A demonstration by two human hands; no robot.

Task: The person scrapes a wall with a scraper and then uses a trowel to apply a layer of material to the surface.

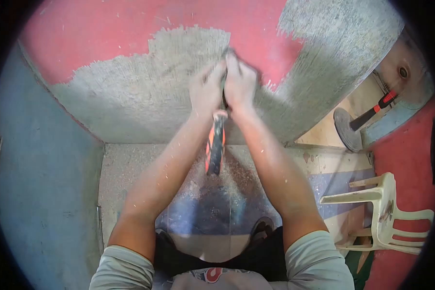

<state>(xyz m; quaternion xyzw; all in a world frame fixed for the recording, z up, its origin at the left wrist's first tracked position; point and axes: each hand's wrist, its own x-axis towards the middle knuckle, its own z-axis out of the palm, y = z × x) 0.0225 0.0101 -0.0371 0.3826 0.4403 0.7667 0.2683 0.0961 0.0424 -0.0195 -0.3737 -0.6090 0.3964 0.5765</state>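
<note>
Closest is a pale grey shirt [227, 280] with a red and blue print, and black pants [205, 258] just past it. Two bare arms reach up from its sleeves, with little pale bits stuck on the skin.

Between the arms is a long tool with an orange and black handle [215, 150]. Its handle hangs down below the hands, and its top end is hidden by them. The left hand [208, 92] and the right hand [240, 86] are side by side up at the wall. The fingers of both hands are bent and closed on the tool, but they are too blurry to tell one from another.

The big wall [179, 53] in front has red paint up high and rough, scratchy grey below. The hands are right by the jagged edge of the red.

Down below is a floor of white and blue tiles [198, 208], with crumbs and dust on it. Two feet in dark sandals [262, 227] stand there. Off to the right is a white plastic chair [385, 212]. Past the chair, a round grey disc with a black and red handle [347, 130] leans near the wall's edge.
</note>
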